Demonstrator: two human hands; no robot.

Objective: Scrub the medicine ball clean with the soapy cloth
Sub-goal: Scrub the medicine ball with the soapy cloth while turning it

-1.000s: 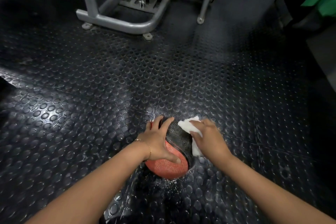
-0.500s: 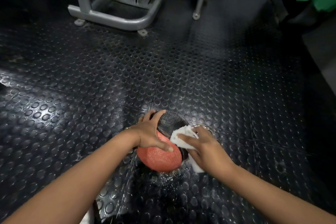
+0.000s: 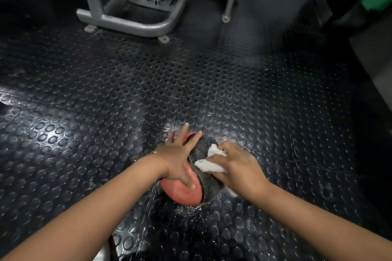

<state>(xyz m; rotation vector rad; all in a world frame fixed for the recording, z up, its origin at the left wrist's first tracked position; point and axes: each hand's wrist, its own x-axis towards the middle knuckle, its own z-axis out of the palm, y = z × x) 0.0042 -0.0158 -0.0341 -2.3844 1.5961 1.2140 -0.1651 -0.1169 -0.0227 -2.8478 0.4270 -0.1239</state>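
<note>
Scrubbing is underway on the medicine ball (image 3: 186, 194), which is sitting on the wet, studded rubber floor (image 3: 212, 95) just in front of the person. The left hand (image 3: 180, 155) is lying spread and flat over the ball's red half, fingers splayed toward the far side and thumb pressing down near the seam, bracing it rather than clasping it. The right hand (image 3: 237, 165) is curling closed around the white soapy cloth (image 3: 209, 163), bunching it and pressing it against the dark textured band (image 3: 201, 150) of the ball. To do this well, I judge the left hand should be holding firm so the round ball is not rolling on the slick floor, while the cloth is working in short firm strokes into the grain, turning the ball to reach the underside. No brand, label or writing is readable on the ball or on the grey machine frame (image 3: 135, 25) beyond.
</note>
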